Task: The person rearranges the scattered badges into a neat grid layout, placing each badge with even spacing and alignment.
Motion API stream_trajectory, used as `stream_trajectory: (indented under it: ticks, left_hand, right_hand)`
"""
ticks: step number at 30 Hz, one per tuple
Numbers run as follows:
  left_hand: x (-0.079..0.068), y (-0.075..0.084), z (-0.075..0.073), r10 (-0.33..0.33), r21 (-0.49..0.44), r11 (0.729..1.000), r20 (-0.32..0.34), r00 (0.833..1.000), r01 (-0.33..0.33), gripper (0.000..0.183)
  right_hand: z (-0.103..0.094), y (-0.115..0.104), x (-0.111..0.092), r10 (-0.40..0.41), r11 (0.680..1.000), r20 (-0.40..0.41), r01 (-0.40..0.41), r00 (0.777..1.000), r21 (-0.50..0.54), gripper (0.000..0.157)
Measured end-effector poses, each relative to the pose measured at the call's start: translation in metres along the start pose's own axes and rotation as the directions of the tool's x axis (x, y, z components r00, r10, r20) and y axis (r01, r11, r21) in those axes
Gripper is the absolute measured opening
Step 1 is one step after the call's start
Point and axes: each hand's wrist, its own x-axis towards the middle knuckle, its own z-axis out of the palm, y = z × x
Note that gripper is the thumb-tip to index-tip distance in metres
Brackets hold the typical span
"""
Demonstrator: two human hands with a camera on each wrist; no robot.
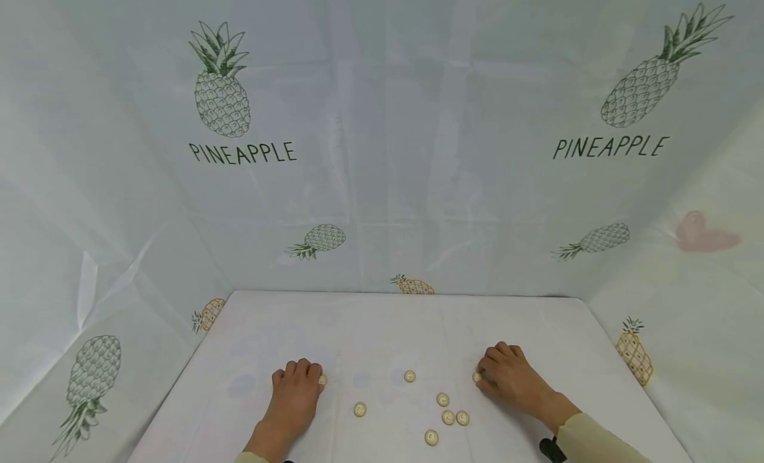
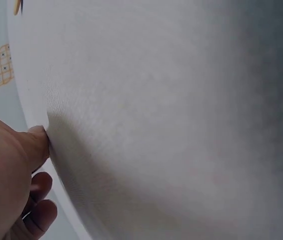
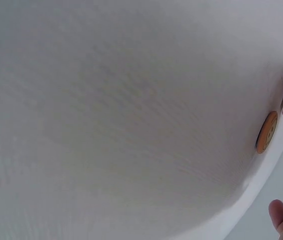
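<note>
Right-hand grip (image 1: 512, 378) pinches a flat disc (image 1: 477, 377) by its rim on the surface (image 1: 382, 330) – probably because it lies so low – while whether the left-hand grip (image 1: 294, 395) holds the second disc (image 1: 323, 379) beside it, I cannot tell.

the word "pineapple" (image 1: 242, 153) stands twice, in capitals, on the pale backdrop (image 1: 394, 138), beneath pineapple drawings (image 1: 223, 105)

At lower left, the left hand (image 2: 6, 172) touches the pale desk (image 2: 146, 90), below 1 orange-outlined pineapple print (image 2: 0, 66).
</note>
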Motion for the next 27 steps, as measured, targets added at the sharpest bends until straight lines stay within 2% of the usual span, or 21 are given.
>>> stream_trajectory:
  ticks: [14, 19, 24, 27]
  left_hand:
    - [-0.0001, -0.0021, 0.0062, 0.007, 0.007, 1.0, -0.011, 1.0, -0.007, 0.026]
    - [-0.0004, -0.0025, 0.0091, 0.002, 0.004, 1.0, -0.011, 1.0, -0.002, 0.027]
    - [-0.0009, -0.0035, 0.0087, -0.002, 0.009, 1.0, -0.011, 1.0, 0.002, 0.026]
    - [-0.0013, -0.003, 0.0072, -0.001, 0.008, 1.0, -0.016, 1.0, 0.001, 0.026]
  right_hand:
    - [0.0024, 0.0028, 0.0012, -0.042, 0.999, -0.035, 0.042, 0.998, -0.01, 0.018]
    - [0.002, 0.0014, 0.0003, -0.024, 0.999, -0.037, 0.024, 0.999, -0.022, 0.02]
    - [-0.0022, -0.0007, 0.0032, -0.005, 1.0, -0.011, 0.005, 1.0, 0.011, 0.014]
    - [-0.0032, -0.0014, 0.0059, -0.015, 1.0, -0.031, 0.016, 0.999, 0.018, 0.014]
